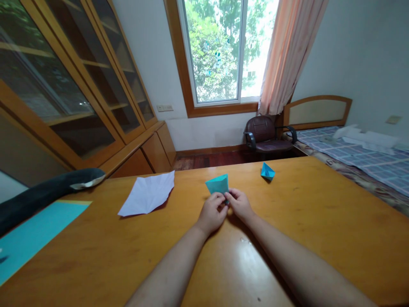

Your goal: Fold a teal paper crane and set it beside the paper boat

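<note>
Between my two hands is a folded piece of turquoise paper (pixel 217 184), its wide end pointing up and away from me. My left hand (pixel 212 212) is closed on its lower left part, with the fingertips pinched together. From the right, my right hand (pixel 240 204) pinches the lower right corner, thumb and fingers meeting close to the left fingertips. The paper's bottom end is hidden behind my fingers. Farther back to the right, a small blue folded paper boat (pixel 267 172) rests on the wooden table (pixel 319 221), apart from both hands.
A creased white paper sheet (pixel 148 194) lies left of my hands. At the left edge are a turquoise sheet (pixel 41 234) and a dark padded object (pixel 47 192). Beyond the table stand a brown armchair (pixel 266 132), a bed (pixel 358 145) and a glass-fronted cabinet (pixel 96 76).
</note>
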`<state>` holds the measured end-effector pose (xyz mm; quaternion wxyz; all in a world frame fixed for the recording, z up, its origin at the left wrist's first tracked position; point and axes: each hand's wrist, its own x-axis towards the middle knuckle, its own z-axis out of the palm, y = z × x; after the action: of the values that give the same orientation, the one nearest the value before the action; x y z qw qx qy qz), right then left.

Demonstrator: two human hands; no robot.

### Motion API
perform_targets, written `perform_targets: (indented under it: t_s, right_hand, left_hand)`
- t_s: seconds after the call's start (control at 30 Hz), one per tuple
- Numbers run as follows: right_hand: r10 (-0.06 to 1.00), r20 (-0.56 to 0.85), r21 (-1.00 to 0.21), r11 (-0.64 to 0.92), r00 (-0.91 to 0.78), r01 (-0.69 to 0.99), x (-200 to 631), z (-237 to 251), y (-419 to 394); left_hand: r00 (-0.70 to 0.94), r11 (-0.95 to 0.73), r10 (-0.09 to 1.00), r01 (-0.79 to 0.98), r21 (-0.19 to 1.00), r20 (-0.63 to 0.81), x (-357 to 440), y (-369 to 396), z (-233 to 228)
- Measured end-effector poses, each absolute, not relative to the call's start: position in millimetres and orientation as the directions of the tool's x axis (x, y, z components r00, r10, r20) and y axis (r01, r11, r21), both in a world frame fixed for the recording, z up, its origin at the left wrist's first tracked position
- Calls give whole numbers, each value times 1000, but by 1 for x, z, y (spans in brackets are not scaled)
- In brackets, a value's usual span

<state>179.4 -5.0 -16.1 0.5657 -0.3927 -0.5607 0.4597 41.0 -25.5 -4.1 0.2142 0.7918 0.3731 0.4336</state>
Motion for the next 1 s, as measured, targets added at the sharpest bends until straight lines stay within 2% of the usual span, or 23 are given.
perform_targets:
  t_s: [0.1, 0.17, 0.3, 0.4, 0.47, 0.57, 0.8, 1.0]
  right_hand:
    - [971, 240, -966, 238, -11, -99, 182, -17, -2]
    - [977, 214, -968, 215, 19, -129, 184, -18, 1]
    - [992, 114, -970, 121, 47, -212, 187, -21, 4]
    - [996, 67, -962, 80, 58, -263, 186, -21, 5]
    - [995, 70, -953, 87, 67, -289, 185, -20, 5]
    - [997, 54, -947, 70, 59, -314, 182, -17, 4]
    - [999, 38, -983, 35, -12, -181, 183, -11, 0]
    - [982, 72, -991, 51, -175, -123, 183, -11, 0]
  left_hand:
    - [384, -650, 760, 420, 634, 525, 41, -27, -3]
    - [322, -627, 778, 438, 644, 539, 38, -26, -3]
    - [-5, -483, 841, 440, 757, 541, 32, -18, -7]
    - [-186, -380, 886, 233, 895, 425, 28, -7, -16]
    - [-151, -337, 927, 67, 939, 343, 27, -1, -22]
    - [-51, -291, 956, -74, 954, 288, 29, 2, -27]
    - [155, -326, 930, -66, 943, 333, 35, -13, -23]
    - [189, -308, 925, -134, 942, 329, 36, -15, -16]
